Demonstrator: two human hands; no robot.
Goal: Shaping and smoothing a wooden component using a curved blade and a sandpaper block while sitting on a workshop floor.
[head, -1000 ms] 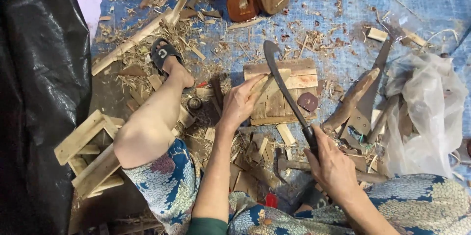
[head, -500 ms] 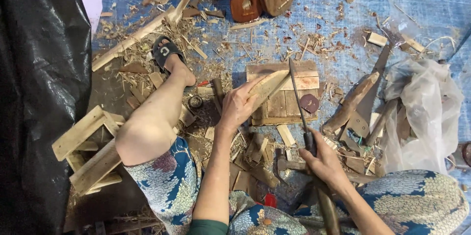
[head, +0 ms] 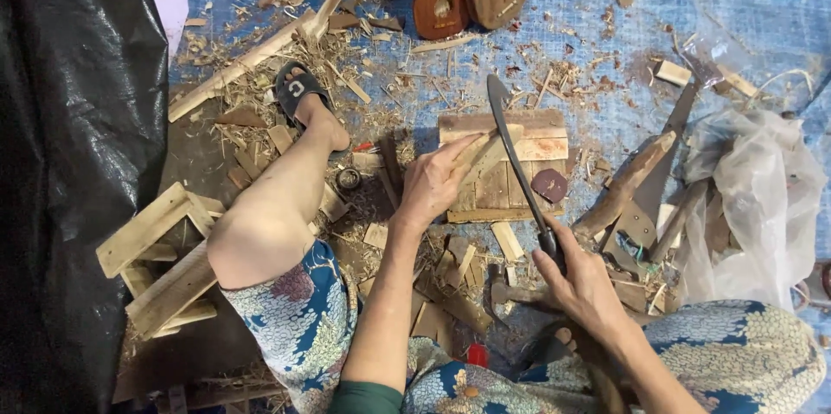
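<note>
Workshop floor under a blue tarp (head: 606,25)
Wood shavings (head: 363,59) litter it; black plastic sheeting (head: 69,120) hangs along one side, clear plastic bag (head: 753,189) opposite

I am watching through a single camera, worn on the person's head and looking almost straight down at the floor in front of them. It is sitting close enough that the forearms are entering from the bottom edge and the left hand (head: 433,185) is landing near the middle of the picture, with the right hand (head: 582,282) lower and to the right. The person's own knee and patterned trousers are filling the lower part. The top edge is reaching out to the blue tarp (head: 606,51) spread over the floor, and a black plastic sheet (head: 78,120) is closing off the whole left side. There is no second view sharing any of this.
</note>
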